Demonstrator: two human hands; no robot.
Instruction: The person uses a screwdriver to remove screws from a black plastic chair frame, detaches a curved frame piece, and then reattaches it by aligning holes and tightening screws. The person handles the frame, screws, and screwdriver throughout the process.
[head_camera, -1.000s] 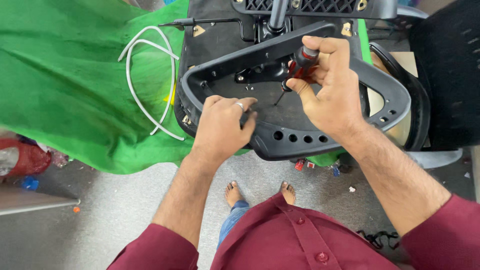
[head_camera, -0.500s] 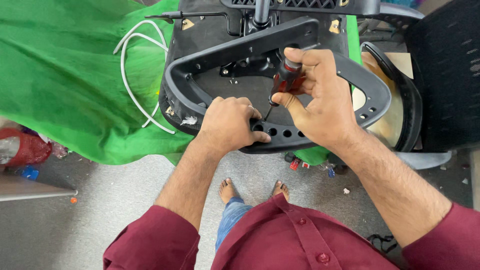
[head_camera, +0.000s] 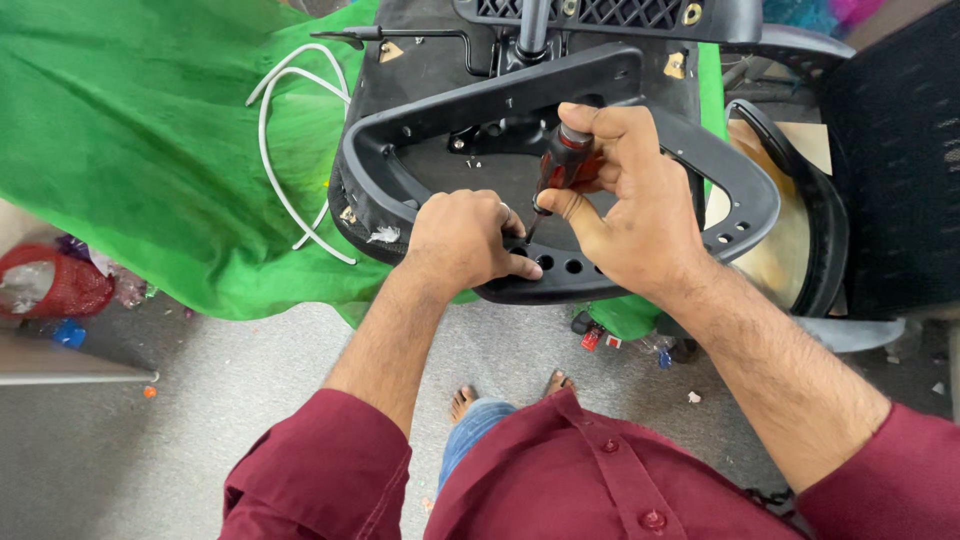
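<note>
A black plastic chair frame (head_camera: 742, 190) lies upside down on a green cloth (head_camera: 130, 150), over the chair's black seat base (head_camera: 430, 75). My right hand (head_camera: 630, 210) grips a screwdriver (head_camera: 562, 165) with a red and black handle, its tip pointing down at a hole in the frame's near edge. My left hand (head_camera: 460, 240) is curled over that same edge right beside the tip, fingers pressed on the frame next to the row of holes.
A white cable (head_camera: 275, 150) loops on the cloth to the left. A black mesh chair back (head_camera: 890, 160) stands at the right. A red net bag (head_camera: 50, 285) and small scraps lie on the grey floor, where my bare feet (head_camera: 505, 395) stand.
The view has shifted a little, and both hands have drawn closer together on the frame's near edge. The screwdriver tip now sits right by my left fingers.
</note>
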